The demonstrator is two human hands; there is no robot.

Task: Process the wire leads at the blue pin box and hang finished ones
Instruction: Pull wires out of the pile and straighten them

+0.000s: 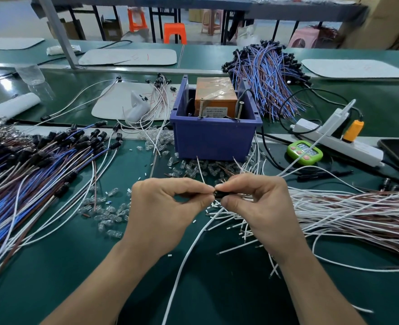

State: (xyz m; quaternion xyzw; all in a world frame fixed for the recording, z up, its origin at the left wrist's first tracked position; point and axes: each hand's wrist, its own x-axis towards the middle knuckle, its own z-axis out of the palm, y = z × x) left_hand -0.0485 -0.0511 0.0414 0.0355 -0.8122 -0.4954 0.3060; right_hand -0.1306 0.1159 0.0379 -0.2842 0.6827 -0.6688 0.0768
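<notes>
Two hands meet just in front of the blue pin box (212, 139): left hand (168, 205) and right hand (252, 202) both pinch one small black piece (219, 194), too small to identify. Open green table (217, 289) shows between the forearms. Blue-and-brown leads (29, 174) crowd the left side and run off frame. White leads (348, 212) pile up on the right, also cut off. Clear bulbs (109, 216) litter the middle.
</notes>
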